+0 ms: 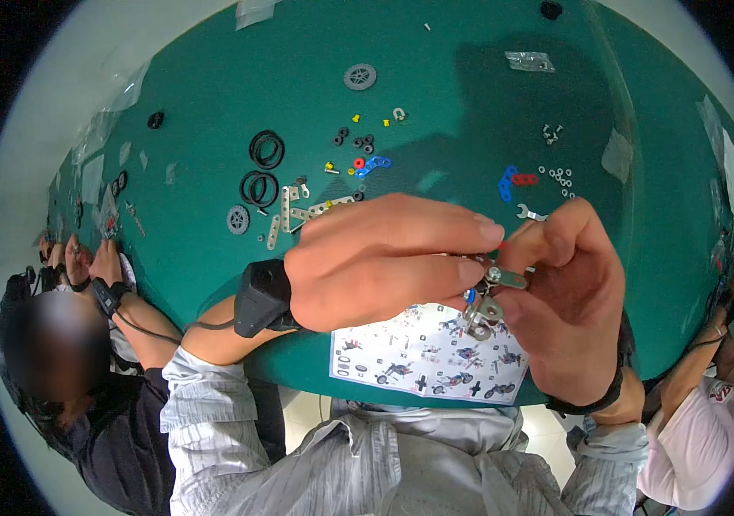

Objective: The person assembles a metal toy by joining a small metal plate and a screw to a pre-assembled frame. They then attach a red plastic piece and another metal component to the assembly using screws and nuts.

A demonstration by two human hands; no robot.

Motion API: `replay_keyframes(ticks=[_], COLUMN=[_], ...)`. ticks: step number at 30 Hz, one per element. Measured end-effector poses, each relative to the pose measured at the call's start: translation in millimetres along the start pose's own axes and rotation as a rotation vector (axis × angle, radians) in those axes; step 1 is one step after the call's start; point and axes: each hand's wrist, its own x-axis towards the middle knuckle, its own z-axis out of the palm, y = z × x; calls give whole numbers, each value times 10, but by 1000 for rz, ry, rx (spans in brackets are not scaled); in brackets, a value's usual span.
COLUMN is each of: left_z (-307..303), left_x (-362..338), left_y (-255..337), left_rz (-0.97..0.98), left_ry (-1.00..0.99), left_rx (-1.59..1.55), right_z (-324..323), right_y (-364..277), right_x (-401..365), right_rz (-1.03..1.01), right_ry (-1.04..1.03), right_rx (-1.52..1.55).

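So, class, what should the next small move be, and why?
Perhaps the right hand should pick up the wrench: it lies just beyond, and a screw shows on the metal piece the left hand also grips.

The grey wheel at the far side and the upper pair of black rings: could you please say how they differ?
The grey wheel has a spoked middle, while the black rings are hollow in the centre. The wheel lies singly; the rings overlap each other. Both are round and lie on the green table.
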Motion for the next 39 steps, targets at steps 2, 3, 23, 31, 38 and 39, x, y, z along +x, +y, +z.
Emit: replay_keyframes(ticks=[2, 3, 23, 31, 38, 39], left_z=[1, 0, 3, -40, -9, -7], left_x=[6, 9, 57, 87, 43, 44], left_y=[3, 1, -93, -47, -85, -86], left_rz=[10, 14, 60, 118, 127, 128], left_ry=[-1, -2, 29, 5, 41, 41], left_rx=[17, 20, 196, 295, 283, 284], right_z=[-5, -11, -225, -305, -276, -273], right_y=[-34, -42, 19, 110, 169, 170], right_x=[11, 19, 214, 258, 275, 271], right_rz=[34, 51, 202, 217, 178, 177], right_ry=[-5, -8, -67, -138, -179, -175], right_rx=[-12, -18, 158, 279, 310, 305])
